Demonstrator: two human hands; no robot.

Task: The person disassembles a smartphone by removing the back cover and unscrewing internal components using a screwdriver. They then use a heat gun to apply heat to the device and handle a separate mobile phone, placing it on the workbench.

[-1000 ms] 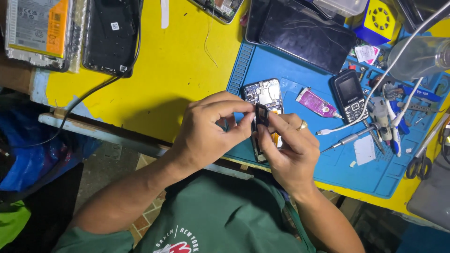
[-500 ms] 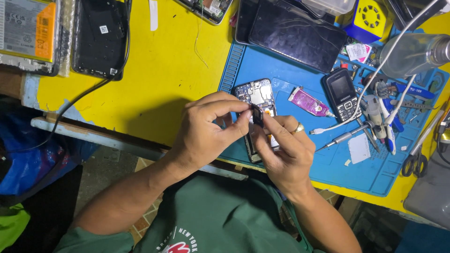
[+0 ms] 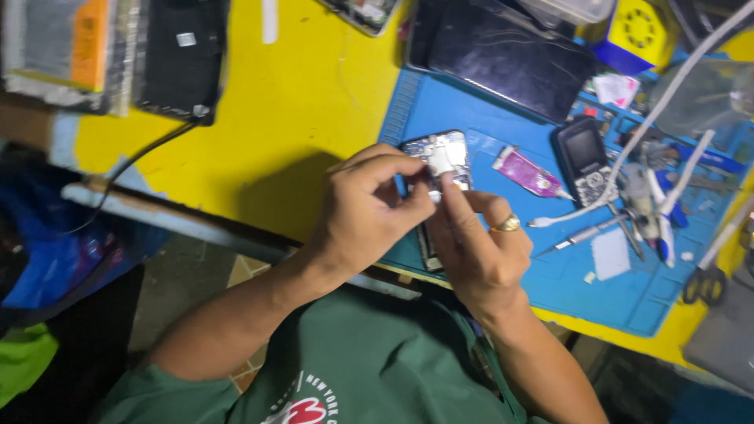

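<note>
My left hand (image 3: 369, 208) and my right hand (image 3: 475, 247) meet over the near edge of a blue work mat (image 3: 503, 118). Together they pinch a small pale part (image 3: 440, 161) at their fingertips, right above an opened phone body (image 3: 440, 149) with its circuit board showing. That phone lies on the mat, partly hidden by my fingers. A gold ring (image 3: 508, 225) sits on my right hand. The picture is blurred, so the small part's exact shape is unclear.
A pink tube (image 3: 528, 173), a small black keypad phone (image 3: 583, 161), tweezers and tools (image 3: 652, 212) lie on the mat to the right. A large dark tablet (image 3: 506, 55) lies behind, a yellow box (image 3: 638, 31) beside it. A black device (image 3: 182, 55) with a cable rests on the yellow table (image 3: 298, 110).
The small dark piece held up between my fingers a second ago is gone from sight; both hands have dropped closer to the opened phone and now pinch a pale part there.
</note>
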